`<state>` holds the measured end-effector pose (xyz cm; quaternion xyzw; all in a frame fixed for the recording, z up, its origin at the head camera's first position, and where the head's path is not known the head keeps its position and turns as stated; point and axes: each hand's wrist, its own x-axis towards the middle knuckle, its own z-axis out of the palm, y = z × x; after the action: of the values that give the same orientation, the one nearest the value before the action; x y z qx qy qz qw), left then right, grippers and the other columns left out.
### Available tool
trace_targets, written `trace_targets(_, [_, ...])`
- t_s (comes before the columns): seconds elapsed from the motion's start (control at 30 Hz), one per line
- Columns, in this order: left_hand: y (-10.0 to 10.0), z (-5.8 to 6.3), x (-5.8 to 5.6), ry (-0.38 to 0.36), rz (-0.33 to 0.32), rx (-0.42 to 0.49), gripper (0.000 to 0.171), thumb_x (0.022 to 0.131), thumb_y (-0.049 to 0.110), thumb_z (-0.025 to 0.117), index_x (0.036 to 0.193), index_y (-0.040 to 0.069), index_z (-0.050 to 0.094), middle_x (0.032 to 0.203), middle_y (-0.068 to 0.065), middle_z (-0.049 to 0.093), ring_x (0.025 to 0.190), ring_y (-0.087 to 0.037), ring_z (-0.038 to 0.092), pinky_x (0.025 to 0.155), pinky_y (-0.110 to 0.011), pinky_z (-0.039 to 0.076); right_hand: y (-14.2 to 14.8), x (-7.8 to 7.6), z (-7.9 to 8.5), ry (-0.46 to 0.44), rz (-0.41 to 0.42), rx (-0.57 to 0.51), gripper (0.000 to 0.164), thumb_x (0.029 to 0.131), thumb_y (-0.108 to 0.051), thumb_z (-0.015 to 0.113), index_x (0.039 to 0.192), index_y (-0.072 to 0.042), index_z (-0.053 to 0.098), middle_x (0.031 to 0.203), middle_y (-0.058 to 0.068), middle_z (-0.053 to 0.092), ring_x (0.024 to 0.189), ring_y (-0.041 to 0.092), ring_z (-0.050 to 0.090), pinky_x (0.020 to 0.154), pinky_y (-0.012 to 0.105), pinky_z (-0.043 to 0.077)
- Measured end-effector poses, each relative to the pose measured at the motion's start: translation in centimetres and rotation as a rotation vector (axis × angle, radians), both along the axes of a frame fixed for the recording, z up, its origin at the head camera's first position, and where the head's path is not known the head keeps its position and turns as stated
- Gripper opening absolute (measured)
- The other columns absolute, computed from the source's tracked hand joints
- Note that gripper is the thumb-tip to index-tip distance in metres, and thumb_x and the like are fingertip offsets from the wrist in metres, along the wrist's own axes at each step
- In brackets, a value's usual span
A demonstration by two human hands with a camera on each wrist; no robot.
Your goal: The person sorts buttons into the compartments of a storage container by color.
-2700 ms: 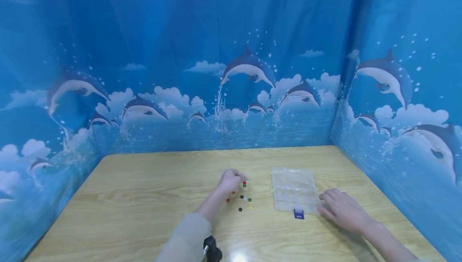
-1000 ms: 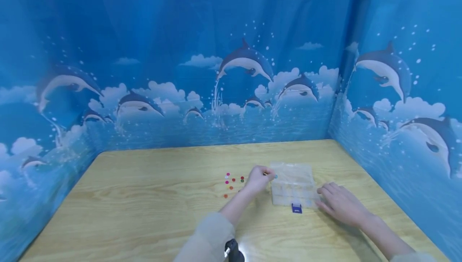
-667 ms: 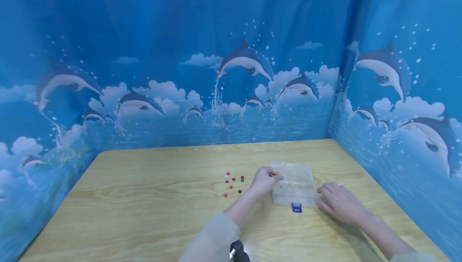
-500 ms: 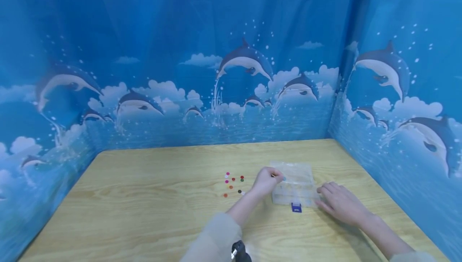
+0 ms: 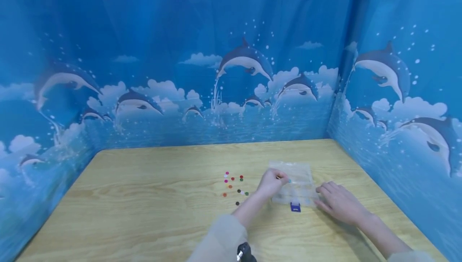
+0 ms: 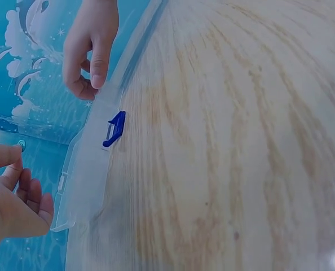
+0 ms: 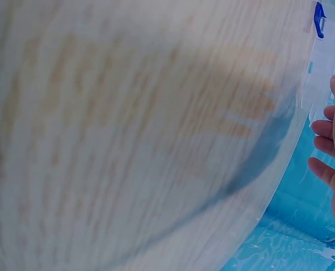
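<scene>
My left hand (image 5: 271,183) pinches a small light-blue button (image 6: 22,145) between thumb and fingertip, held over the clear plastic compartment box (image 5: 306,193). The box lies with its lid (image 5: 300,169) folded back and its blue latch (image 5: 295,207) toward me. At the box's right side rests my right hand (image 5: 338,201), fingers relaxed and fingertips at the edge, holding nothing. A loose group of buttons lies left of the box: a red button (image 5: 241,176), an orange button (image 5: 224,194), a black button (image 5: 237,203) and several others. My left forearm passes close to them.
The wooden table (image 5: 144,206) carries the box right of its middle. A blue curtain (image 5: 173,53) printed with dolphins stands along the table's back and both sides. A black wrist device (image 5: 245,252) sits on my left sleeve.
My left hand has moved right from the scattered buttons to over the box, carrying the light-blue button, and lately edged further right. My right hand stays at the box's side.
</scene>
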<state>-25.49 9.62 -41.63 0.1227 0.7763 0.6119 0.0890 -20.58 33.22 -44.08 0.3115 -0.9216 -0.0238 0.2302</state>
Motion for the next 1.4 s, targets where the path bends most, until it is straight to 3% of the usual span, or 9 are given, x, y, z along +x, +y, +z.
trace_targets(0.53, [1.6, -0.5, 1.0, -0.024, 0.019, 0.006, 0.006, 0.082, 0.003, 0.064, 0.077, 0.006, 0.066, 0.073, 0.003, 0.054, 0.065, -0.010, 0.047, 0.058, -0.023, 0.040, 0.0, 0.1, -0.2, 0.034, 0.018, -0.005, 0.031, 0.077, -0.027, 0.069, 0.096, -0.004, 0.061, 0.090, 0.006, 0.059, 0.084, 0.022, 0.056, 0.069, 0.039, 0.049])
trace_targets(1.1, [2.5, -0.8, 1.2, 0.023, 0.007, -0.003, 0.006, 0.084, 0.005, 0.062, 0.079, 0.006, 0.065, 0.077, 0.006, 0.056, 0.064, -0.007, 0.047, 0.057, -0.021, 0.041, 0.0, 0.2, 0.0, 0.056, 0.018, -0.008, 0.030, 0.076, -0.026, 0.070, 0.094, -0.004, 0.061, 0.089, 0.006, 0.058, 0.083, 0.022, 0.056, 0.068, 0.039, 0.049])
trace_targets(1.27, [3.0, -0.9, 1.4, 0.010, 0.018, -0.027, 0.007, 0.084, 0.007, 0.063, 0.078, 0.009, 0.064, 0.074, 0.007, 0.055, 0.062, -0.007, 0.047, 0.056, -0.021, 0.041, 0.0, 0.1, 0.0, 0.068, 0.030, -0.015, 0.030, 0.077, -0.028, 0.070, 0.094, -0.005, 0.061, 0.088, 0.005, 0.058, 0.082, 0.022, 0.056, 0.067, 0.038, 0.049])
trace_targets(1.4, [3.4, -0.9, 1.6, 0.043, 0.036, -0.052, 0.006, 0.083, 0.007, 0.064, 0.077, 0.010, 0.065, 0.070, 0.007, 0.054, 0.060, -0.006, 0.047, 0.055, -0.021, 0.042, 0.0, 0.2, -0.1, 0.070, 0.029, -0.014, 0.030, 0.078, -0.029, 0.069, 0.094, -0.005, 0.061, 0.088, 0.005, 0.058, 0.082, 0.021, 0.055, 0.067, 0.038, 0.049])
